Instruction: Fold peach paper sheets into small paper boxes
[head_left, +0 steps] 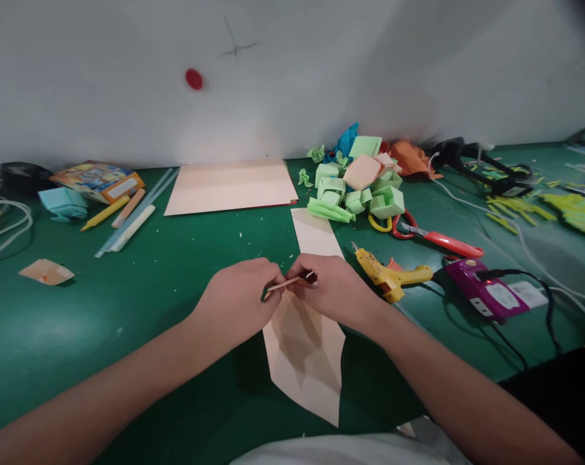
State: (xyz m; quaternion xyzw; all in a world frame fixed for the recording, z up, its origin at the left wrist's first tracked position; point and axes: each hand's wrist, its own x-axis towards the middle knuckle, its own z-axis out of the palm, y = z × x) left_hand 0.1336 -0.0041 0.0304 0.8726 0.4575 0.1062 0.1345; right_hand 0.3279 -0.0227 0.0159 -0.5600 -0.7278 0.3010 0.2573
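Both hands meet over the middle of a green table. My left hand (244,294) is closed, its fingertips pinching the left end of a thin peach paper strip (285,283). At the strip's right end my right hand (334,284) is also closed, with a small dark red bit beside its fingers that I cannot make out. Below the hands lies a large peach paper piece (307,361) with a pointed near corner. Another pale peach paper piece (316,232) reaches out beyond my right hand. Whether these papers join is hidden by the hands.
To the right lie a yellow glue gun (387,271), red-handled scissors (447,244) and a purple power adapter (486,290) with cords. Folded green papers (341,190) are heaped behind. Peach sheets (232,187) lie at the back. Glue sticks (135,226) and a small box (99,181) are left.
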